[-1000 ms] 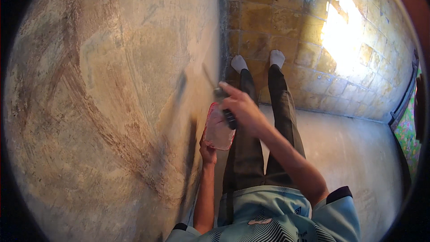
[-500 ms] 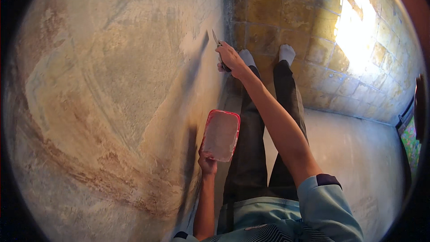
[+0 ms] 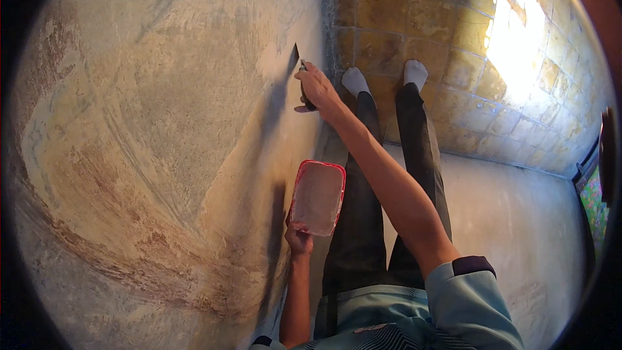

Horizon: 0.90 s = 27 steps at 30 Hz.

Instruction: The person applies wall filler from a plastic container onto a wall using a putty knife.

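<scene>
My right hand (image 3: 315,90) is closed round the dark handle of a putty knife (image 3: 297,55). Its thin blade points away from me, at or close to the wall (image 3: 194,91); I cannot tell whether it touches. A shadow of hand and knife falls on the plaster. In my left hand (image 3: 299,238) is a red-rimmed rectangular tub (image 3: 319,198), gripped by its near end, fingers partly hidden under it. Greyish-pink paste coats the inside of the tub. A smooth, lighter coat covers the wall strip beside the knife, while rough grey and brown patches lie farther left.
Yellow-brown floor tiles (image 3: 382,13) stretch ahead, with a bright sunlit patch (image 3: 515,45) at the right. My feet in light socks (image 3: 415,74) stand near the wall's foot. A pale smooth surface (image 3: 499,220) lies right of my legs, and colourful patterned cloth (image 3: 593,201) shows at the right edge.
My right hand has moved left toward the wall with the putty knife, and the blade now shows as a thin dark edge. The tub in my left hand has barely shifted.
</scene>
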Tool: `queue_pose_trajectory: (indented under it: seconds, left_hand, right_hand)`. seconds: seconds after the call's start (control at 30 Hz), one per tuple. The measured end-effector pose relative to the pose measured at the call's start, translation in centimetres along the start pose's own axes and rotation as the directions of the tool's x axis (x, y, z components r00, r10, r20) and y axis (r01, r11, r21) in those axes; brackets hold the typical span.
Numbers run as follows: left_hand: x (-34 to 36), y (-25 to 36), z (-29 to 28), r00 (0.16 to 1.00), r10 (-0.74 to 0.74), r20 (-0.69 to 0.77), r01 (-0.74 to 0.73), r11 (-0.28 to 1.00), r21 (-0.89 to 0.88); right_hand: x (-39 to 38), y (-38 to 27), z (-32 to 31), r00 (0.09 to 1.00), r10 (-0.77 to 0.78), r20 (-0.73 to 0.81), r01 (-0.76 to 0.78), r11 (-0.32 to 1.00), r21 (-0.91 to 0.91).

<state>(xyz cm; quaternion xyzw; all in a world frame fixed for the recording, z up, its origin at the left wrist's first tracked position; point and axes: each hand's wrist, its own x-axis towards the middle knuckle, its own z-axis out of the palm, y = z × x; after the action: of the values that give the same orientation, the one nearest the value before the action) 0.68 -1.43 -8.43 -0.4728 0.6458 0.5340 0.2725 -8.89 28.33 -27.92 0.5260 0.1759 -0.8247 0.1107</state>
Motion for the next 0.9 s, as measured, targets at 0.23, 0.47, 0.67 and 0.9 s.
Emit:
queue_pose_trajectory:
  seconds: [0.23, 0.47, 0.67, 0.9]
  left_hand:
    - [-0.8, 0.3, 1.7, 0.998, -0.045, 0.034, 0.043, 0.997, 0.057]
    - [-0.5, 0.1, 0.3, 0.997, 0.009, 0.073, -0.015, 0.996, 0.084]
    - [-0.7, 0.0, 0.8, 0.981, -0.031, 0.189, 0.018, 0.997, 0.070]
    - [-0.4, -0.6, 1.1, 0.989, -0.069, 0.130, 0.063, 0.997, 0.050]
  right_hand:
    - [-4.7, 0.7, 1.4, 0.996, -0.084, -0.018, 0.084, 0.996, 0.001]
    - [-12.2, 2.1, 3.5, 0.883, -0.469, 0.008, 0.461, 0.867, -0.188]
    - [-19.0, 0.8, 4.0, 0.970, -0.233, 0.067, 0.243, 0.933, -0.265]
    - [-9.8, 0.0, 1.5, 0.953, -0.301, -0.035, 0.273, 0.902, -0.335]
